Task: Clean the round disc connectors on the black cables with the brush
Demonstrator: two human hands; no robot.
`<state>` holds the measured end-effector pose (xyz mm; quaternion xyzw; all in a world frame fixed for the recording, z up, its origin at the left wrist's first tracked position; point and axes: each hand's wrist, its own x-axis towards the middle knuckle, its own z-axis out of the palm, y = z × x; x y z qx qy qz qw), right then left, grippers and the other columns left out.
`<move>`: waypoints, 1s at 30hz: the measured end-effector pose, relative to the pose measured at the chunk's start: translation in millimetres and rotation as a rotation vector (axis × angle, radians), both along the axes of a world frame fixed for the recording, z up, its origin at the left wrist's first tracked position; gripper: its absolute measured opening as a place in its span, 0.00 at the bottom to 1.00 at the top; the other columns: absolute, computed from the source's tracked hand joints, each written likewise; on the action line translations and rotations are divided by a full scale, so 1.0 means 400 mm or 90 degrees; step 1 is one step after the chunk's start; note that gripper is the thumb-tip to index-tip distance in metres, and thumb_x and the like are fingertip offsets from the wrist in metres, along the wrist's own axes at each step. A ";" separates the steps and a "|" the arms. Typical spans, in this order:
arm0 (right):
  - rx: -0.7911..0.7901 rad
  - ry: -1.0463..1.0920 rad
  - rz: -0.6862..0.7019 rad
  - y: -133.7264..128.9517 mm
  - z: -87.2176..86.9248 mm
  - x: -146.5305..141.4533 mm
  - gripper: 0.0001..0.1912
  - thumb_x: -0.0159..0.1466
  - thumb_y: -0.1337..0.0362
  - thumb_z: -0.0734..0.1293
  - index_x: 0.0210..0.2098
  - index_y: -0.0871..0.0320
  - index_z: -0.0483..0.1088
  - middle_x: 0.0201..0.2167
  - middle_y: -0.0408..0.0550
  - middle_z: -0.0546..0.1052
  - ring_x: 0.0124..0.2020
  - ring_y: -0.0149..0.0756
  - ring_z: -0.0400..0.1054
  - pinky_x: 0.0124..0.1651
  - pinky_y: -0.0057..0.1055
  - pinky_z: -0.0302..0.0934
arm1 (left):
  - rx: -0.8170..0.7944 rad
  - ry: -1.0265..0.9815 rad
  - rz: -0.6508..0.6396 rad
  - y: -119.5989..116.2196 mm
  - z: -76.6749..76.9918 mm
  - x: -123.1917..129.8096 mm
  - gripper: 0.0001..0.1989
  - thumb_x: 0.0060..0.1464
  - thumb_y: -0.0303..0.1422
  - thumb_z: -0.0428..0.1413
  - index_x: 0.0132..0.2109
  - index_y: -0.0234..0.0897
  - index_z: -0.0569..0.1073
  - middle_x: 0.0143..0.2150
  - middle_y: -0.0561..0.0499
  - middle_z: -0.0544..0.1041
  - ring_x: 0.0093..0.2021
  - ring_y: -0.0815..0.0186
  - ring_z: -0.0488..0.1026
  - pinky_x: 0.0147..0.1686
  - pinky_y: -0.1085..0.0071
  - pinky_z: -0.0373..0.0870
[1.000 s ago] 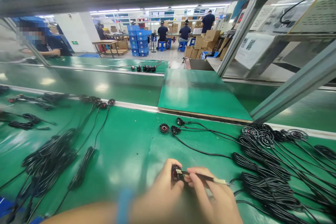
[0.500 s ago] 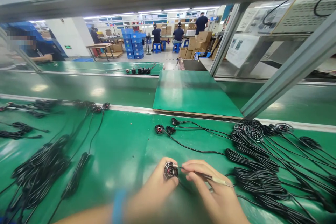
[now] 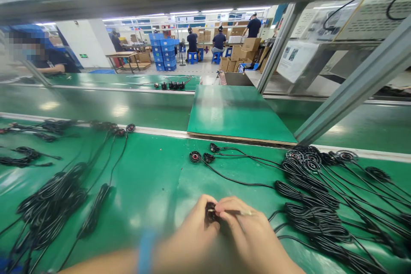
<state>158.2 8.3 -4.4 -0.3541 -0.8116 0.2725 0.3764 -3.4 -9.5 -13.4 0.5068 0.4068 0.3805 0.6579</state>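
Note:
Near the bottom centre, my left hand (image 3: pixel 197 227) is closed round a small black round part (image 3: pixel 210 211), holding it above the green bench. A blue band circles that wrist. My right hand (image 3: pixel 245 222) pinches a thin tweezers-like tool (image 3: pixel 239 212), whose tip is at the face of the round part. Fingers partly cover the part. Beyond the hands lie a round part with a red centre (image 3: pixel 195 156) and two smaller black parts, each on a black cable.
Coiled black cables (image 3: pixel 317 222) and round parts lie on the right; more cable bundles (image 3: pixel 54 205) lie on the left. A raised green board (image 3: pixel 237 113) is ahead, beside a slanted metal post (image 3: pixel 356 90). A person sits at far left; several people work behind.
My right hand has moved left, closer to my left hand, with the tool. The round part has turned and is more covered by fingers.

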 end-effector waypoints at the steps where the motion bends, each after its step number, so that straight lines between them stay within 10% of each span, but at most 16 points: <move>1: -0.008 -0.015 -0.006 0.003 0.005 -0.003 0.14 0.70 0.71 0.55 0.38 0.55 0.72 0.36 0.46 0.77 0.37 0.33 0.73 0.41 0.26 0.68 | 0.009 0.007 -0.003 -0.002 0.005 0.002 0.08 0.56 0.31 0.55 0.40 0.40 0.62 0.39 0.50 0.66 0.48 0.60 0.63 0.49 0.63 0.60; 13: 0.011 0.068 -0.124 -0.011 -0.013 0.029 0.11 0.71 0.65 0.61 0.35 0.54 0.74 0.39 0.46 0.79 0.42 0.35 0.74 0.45 0.26 0.67 | -0.002 -0.016 0.056 0.010 -0.048 -0.011 0.13 0.54 0.36 0.59 0.44 0.40 0.65 0.31 0.57 0.63 0.37 0.66 0.64 0.39 0.71 0.61; 30: -0.046 0.047 0.116 0.014 -0.011 0.019 0.11 0.71 0.72 0.56 0.44 0.54 0.68 0.40 0.45 0.75 0.41 0.31 0.70 0.45 0.27 0.64 | -0.046 -0.014 -0.085 0.028 -0.015 -0.032 0.11 0.50 0.29 0.56 0.40 0.37 0.63 0.35 0.56 0.62 0.38 0.68 0.61 0.40 0.70 0.57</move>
